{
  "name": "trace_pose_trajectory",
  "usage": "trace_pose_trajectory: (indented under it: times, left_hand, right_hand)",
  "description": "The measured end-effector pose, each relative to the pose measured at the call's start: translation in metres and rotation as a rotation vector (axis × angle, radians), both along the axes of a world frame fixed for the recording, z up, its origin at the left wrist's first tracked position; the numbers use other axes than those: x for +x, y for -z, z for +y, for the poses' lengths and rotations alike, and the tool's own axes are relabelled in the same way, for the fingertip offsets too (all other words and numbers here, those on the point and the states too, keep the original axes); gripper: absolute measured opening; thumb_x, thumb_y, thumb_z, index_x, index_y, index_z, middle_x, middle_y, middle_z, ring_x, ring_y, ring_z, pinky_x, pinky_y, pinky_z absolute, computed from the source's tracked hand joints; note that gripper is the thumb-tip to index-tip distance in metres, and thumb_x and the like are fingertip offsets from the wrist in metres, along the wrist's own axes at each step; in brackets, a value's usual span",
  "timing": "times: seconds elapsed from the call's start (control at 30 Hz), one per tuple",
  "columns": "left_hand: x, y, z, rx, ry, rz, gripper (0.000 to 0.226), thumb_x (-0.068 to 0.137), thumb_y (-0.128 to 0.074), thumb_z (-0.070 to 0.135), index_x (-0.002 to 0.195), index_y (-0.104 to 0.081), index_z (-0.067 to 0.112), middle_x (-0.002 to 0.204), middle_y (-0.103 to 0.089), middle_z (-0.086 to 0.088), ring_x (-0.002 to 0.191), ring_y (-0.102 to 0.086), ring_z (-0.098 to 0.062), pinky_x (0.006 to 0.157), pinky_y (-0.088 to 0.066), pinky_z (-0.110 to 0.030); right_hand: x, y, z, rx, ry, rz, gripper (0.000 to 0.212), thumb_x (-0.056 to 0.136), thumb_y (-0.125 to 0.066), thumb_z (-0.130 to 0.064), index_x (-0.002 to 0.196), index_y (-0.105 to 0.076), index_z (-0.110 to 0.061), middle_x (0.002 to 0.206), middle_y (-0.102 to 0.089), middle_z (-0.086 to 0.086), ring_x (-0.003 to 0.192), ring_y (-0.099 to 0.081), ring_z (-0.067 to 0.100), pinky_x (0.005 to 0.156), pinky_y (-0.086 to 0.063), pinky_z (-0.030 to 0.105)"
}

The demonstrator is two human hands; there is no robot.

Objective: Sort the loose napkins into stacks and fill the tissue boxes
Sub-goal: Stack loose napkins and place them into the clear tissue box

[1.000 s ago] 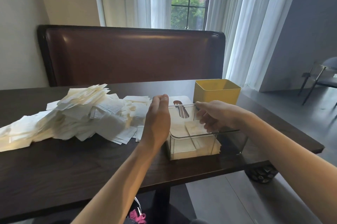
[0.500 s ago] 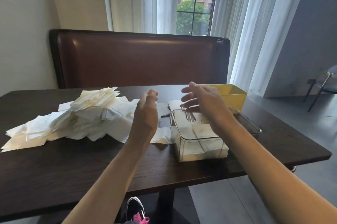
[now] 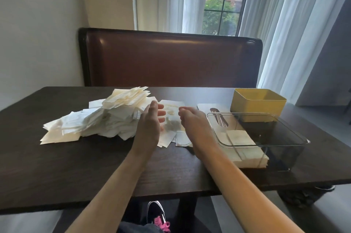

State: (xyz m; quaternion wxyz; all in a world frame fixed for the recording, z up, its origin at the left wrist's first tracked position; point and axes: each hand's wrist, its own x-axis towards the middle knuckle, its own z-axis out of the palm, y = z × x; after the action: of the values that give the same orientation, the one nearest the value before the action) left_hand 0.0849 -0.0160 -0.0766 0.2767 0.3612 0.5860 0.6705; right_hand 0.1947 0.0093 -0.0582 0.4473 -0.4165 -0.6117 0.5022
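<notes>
Head view: right hand (image 3: 191,122) seen from back, its fingers curled away from camera; spread or pressed together, could not tell. Left hand (image 3: 150,120) empty, fingers (image 3: 161,113) apart, just beside napkin pile (image 3: 106,119) at 9 o'clock on desk (image 3: 76,166). Loose napkins (image 3: 171,119) between hands, partly hidden, blurred. Clear tissue box (image 3: 262,138) at 3 o'clock held napkin stack (image 3: 245,155). Behind it yellow box (image 3: 258,103); white lid (image 3: 214,108) partly covered. Bench back (image 3: 171,60) at 12 o'clock.
</notes>
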Motion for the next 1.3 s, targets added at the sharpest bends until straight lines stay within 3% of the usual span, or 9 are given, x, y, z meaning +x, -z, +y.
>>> trace_pose_trajectory:
  times: [0.07,0.17,0.5,0.63,0.77,0.9,1.0,1.1,1.3]
  left_hand:
    - [-0.005,0.007,-0.001,-0.034,0.029,0.006,0.046,0.109,-0.025,0.044,0.102,-0.064,0.021,0.102,-0.07,-0.004,0.097,-0.067,-0.022,0.084,-0.051,-0.038]
    - [-0.011,0.018,-0.003,-0.077,0.076,-0.002,0.049,0.108,-0.025,0.045,0.11,-0.064,0.015,0.107,-0.07,-0.008,0.098,-0.067,-0.023,0.083,-0.05,-0.038]
    - [-0.025,0.045,0.001,-0.091,0.052,-0.01,0.049,0.11,-0.024,0.039,0.102,-0.064,0.012,0.098,-0.071,-0.013,0.084,-0.068,-0.023,0.073,-0.054,-0.037]
    - [-0.026,0.049,0.003,-0.089,0.056,-0.001,0.05,0.11,-0.024,0.038,0.099,-0.064,0.011,0.093,-0.07,-0.013,0.081,-0.066,-0.022,0.072,-0.053,-0.035]
    - [-0.027,0.05,0.004,-0.079,0.063,-0.007,0.052,0.11,-0.025,0.038,0.101,-0.065,0.007,0.091,-0.07,-0.013,0.081,-0.066,-0.022,0.072,-0.054,-0.033]
    - [-0.028,0.052,0.003,-0.073,0.072,-0.001,0.054,0.11,-0.025,0.039,0.105,-0.066,0.004,0.095,-0.07,-0.019,0.085,-0.067,-0.026,0.078,-0.055,-0.035]
    - [-0.028,0.053,0.002,-0.072,0.076,-0.002,0.054,0.109,-0.026,0.041,0.105,-0.066,0.004,0.095,-0.071,-0.019,0.088,-0.069,-0.028,0.079,-0.055,-0.035]
    - [-0.027,0.053,0.002,-0.071,0.078,-0.008,0.053,0.109,-0.027,0.041,0.104,-0.066,0.006,0.098,-0.071,-0.02,0.093,-0.069,-0.032,0.084,-0.055,-0.04]
    - [-0.026,0.055,0.0,-0.031,0.075,0.016,0.048,0.109,-0.03,0.04,0.104,-0.066,0.008,0.098,-0.072,-0.014,0.093,-0.07,-0.029,0.088,-0.053,-0.041]
  right_hand:
    - [-0.006,0.014,0.007,0.011,0.022,-0.181,0.024,0.097,-0.047,-0.016,0.09,-0.066,-0.003,0.089,-0.067,-0.001,0.089,-0.06,0.016,0.08,-0.045,0.032]
    - [-0.013,0.033,0.014,-0.056,0.031,-0.349,0.028,0.097,-0.047,-0.021,0.106,-0.068,-0.004,0.111,-0.068,0.01,0.107,-0.059,0.026,0.097,-0.045,0.039]
    - [-0.018,0.049,0.021,-0.137,-0.08,-0.165,0.02,0.095,-0.054,-0.016,0.107,-0.069,-0.02,0.111,-0.068,0.0,0.1,-0.061,0.015,0.087,-0.053,0.032]
    - [-0.007,0.054,0.024,0.316,0.07,-0.604,0.036,0.091,-0.06,-0.014,0.127,-0.064,-0.016,0.124,-0.066,0.0,0.118,-0.058,0.018,0.09,-0.037,0.017]
    - [-0.006,0.07,0.023,0.291,0.005,-0.889,0.046,0.089,-0.061,-0.024,0.134,-0.057,-0.014,0.124,-0.059,0.009,0.121,-0.051,0.029,0.101,-0.041,0.033]
    - [-0.003,0.067,0.026,0.276,0.021,-0.888,0.031,0.086,-0.064,-0.029,0.11,-0.066,-0.01,0.109,-0.064,0.008,0.109,-0.058,0.028,0.094,-0.046,0.032]
    - [0.003,0.06,0.025,0.219,-0.01,-0.901,0.043,0.088,-0.069,-0.032,0.124,-0.061,-0.01,0.125,-0.049,0.01,0.117,-0.052,0.026,0.088,-0.037,0.022]
    - [0.003,0.057,0.024,0.233,-0.036,-0.929,0.051,0.086,-0.072,-0.034,0.13,-0.055,-0.013,0.126,-0.059,0.008,0.113,-0.058,0.025,0.09,-0.047,0.029]
    - [0.002,0.062,0.026,0.162,-0.045,-0.679,0.012,0.08,-0.07,-0.023,0.089,-0.072,-0.017,0.086,-0.072,0.001,0.083,-0.069,0.018,0.071,-0.056,0.033]
